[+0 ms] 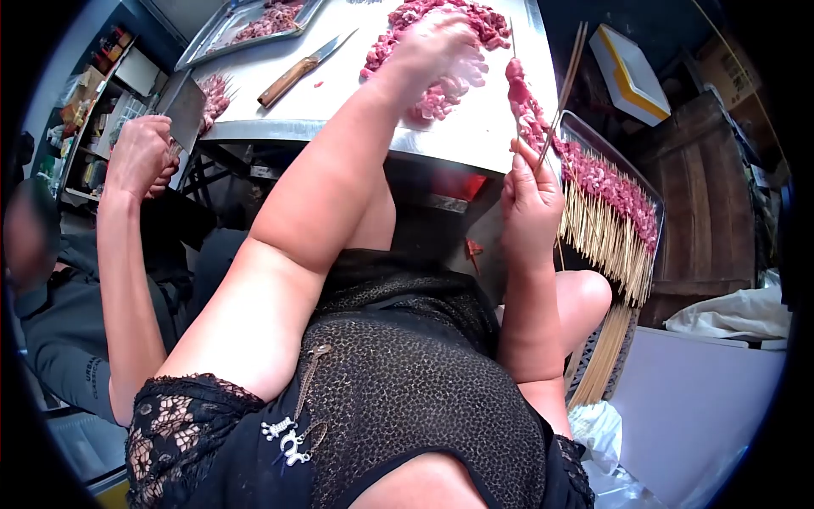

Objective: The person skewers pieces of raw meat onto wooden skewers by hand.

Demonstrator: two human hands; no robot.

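From right hand (534, 193), skewer (523, 103) lengthwise forward.

The co-worker's dark sleeve (75, 369) reads "URBAN", perhaps "CLASSICAL" below.

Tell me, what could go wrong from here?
The knife lies with its blade exposed near the left forearm, which might brush it. The left hand, over the meat pile, could get pricked by the loaded skewer in the right hand. The bare sticks held there might slip.
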